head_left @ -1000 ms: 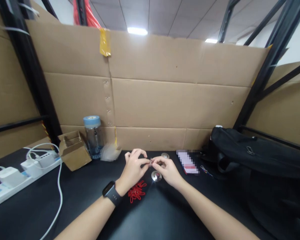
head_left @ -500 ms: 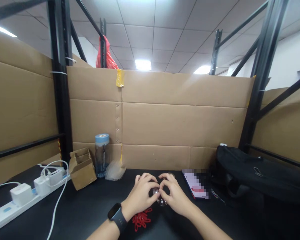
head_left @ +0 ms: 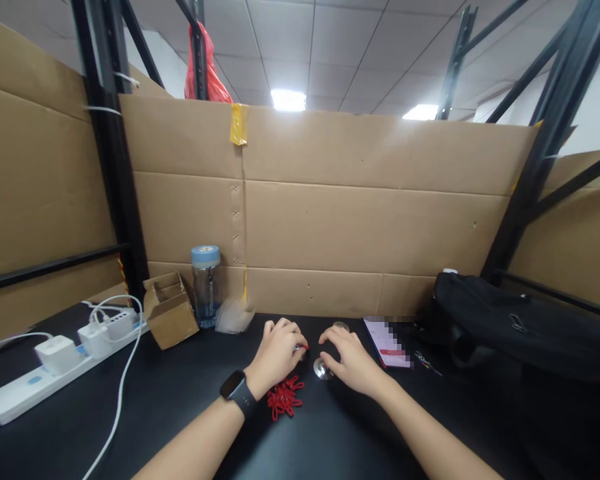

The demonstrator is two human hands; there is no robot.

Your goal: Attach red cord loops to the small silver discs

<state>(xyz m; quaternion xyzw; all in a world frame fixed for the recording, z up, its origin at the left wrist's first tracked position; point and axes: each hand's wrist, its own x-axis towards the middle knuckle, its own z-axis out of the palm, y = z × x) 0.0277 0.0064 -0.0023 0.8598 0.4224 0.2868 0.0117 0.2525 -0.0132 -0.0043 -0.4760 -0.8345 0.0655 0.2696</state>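
Note:
My left hand (head_left: 279,350), with a dark watch (head_left: 239,392) on its wrist, is closed. A small, partly hidden thing with red at its end (head_left: 303,347) shows at its fingertips. My right hand (head_left: 353,357) has its thumb and fingers apart, with nothing between them. By its thumb a shiny round metal piece (head_left: 323,369) lies on the black table (head_left: 310,440); I cannot tell whether they touch. Behind the right fingers, another round shiny piece (head_left: 341,327) is partly covered. Red looped cord (head_left: 284,397) lies below my left hand.
On the left are a white power strip (head_left: 23,393) with chargers and cables, an open cardboard box (head_left: 173,317), a blue-lidded bottle (head_left: 206,287) and a clear plastic bag (head_left: 234,315). Right of my hands lie a phone (head_left: 380,337), keys (head_left: 427,362) and a black bag (head_left: 520,347).
My hands have moved apart. The right thumb and fingers have opened, leaving the shiny metal piece on the table, while the left hand has drawn away with a small thing. The view has tilted down.

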